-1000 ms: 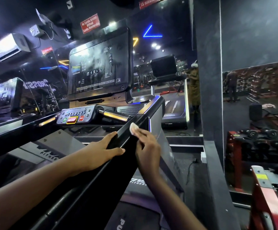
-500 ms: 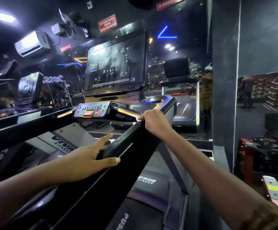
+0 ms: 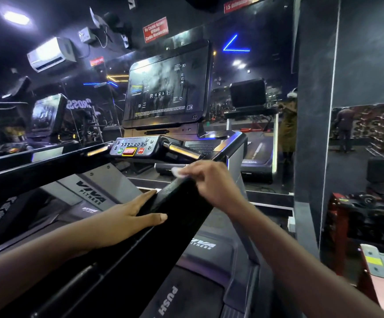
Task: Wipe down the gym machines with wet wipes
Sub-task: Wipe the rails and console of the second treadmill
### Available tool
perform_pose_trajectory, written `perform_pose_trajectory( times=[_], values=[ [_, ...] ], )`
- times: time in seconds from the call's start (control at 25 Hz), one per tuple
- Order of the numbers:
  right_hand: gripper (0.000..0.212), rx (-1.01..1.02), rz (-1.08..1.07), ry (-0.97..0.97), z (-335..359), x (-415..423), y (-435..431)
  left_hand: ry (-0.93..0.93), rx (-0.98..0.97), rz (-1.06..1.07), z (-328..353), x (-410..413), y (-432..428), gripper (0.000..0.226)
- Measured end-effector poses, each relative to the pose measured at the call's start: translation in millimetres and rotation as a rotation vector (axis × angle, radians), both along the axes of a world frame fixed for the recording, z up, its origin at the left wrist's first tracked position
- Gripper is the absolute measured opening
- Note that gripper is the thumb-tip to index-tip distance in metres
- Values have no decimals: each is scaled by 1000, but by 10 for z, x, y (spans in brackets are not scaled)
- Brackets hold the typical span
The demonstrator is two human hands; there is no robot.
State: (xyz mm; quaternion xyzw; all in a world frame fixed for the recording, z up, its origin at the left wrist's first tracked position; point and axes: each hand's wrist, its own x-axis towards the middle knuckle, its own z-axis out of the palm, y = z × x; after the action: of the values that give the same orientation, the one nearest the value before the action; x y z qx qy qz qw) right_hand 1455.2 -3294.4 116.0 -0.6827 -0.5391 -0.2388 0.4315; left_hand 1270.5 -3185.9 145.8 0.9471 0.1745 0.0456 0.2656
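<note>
Two hands on one rail point(image 3: 179, 203)?
Yep — both on the black side rail. L hand point(image 3: 126, 218) lies flat on its lower stretch, fingers straight & together along the inner edge, thumb spread across the top. Holds nothing.
And the R hand point(image 3: 211, 183)?
Further up, near the rail's top end, just short of the console point(image 3: 168, 88). Fingers curled down, pinching the wipe point(image 3: 176, 172) vs. the rail's top face.
How much wipe shows?
Only a small white bit, poking out past the fingertips toward the inner edge; rest is under the hand. Blurry, too.
Hands touching?
No, apart — bare rail between them. Both forearms bare as well.
What's ahead?
Button panel point(image 3: 133, 146) w/ green & red keys under the console's dark screen, a metal grip point(image 3: 181, 150) on each side of it. AC unit point(image 3: 51, 53) high on the wall at left, dumbbells point(image 3: 369, 201) low at right, well apart from the rail.
</note>
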Motion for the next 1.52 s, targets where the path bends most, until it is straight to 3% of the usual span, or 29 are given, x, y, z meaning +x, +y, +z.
perform_pose_trajectory(
  times=[0.12,0.16,0.28,0.44,0.64,0.8,0.88,0.96,1.04,1.12,1.28,1.36,1.52],
  values=[
    [40,-78,-383,107,58,541,39,89,41,12,26,-23,30,83],
    [42,-134,-421,88,42,619,54,100,42,15,21,-26,59,83],
    [47,-133,-347,4,-37,312,106,89,0,21,1,-5,110,93],
    [43,-46,-241,-9,-143,-254,21,85,-32,-8,32,-29,70,79],
    [34,83,-190,-90,-258,-1082,-134,90,-9,-56,167,-345,97,121],
    [31,29,-27,74,-86,-1301,-262,74,7,-81,132,-748,9,97],
    [30,1,-178,167,110,-1043,-177,65,42,-93,104,-868,-56,88],
    [37,-168,-357,144,242,-770,-68,30,57,-129,84,-967,-117,77],
    [43,-373,-424,68,265,-684,23,29,48,-132,27,-1040,-106,82],
    [41,-447,-463,10,234,-778,60,19,26,-108,-12,-1090,-94,85],
    [33,-455,-465,-136,210,-1269,70,-82,-98,-130,-17,-1107,-120,66],
    [32,-452,-432,-157,189,-1561,13,-102,-179,-132,-8,-1138,-172,44],
    [36,-150,-163,-43,5,-2115,-304,-173,-219,-142,-29,-1275,-187,30]
  ],
)
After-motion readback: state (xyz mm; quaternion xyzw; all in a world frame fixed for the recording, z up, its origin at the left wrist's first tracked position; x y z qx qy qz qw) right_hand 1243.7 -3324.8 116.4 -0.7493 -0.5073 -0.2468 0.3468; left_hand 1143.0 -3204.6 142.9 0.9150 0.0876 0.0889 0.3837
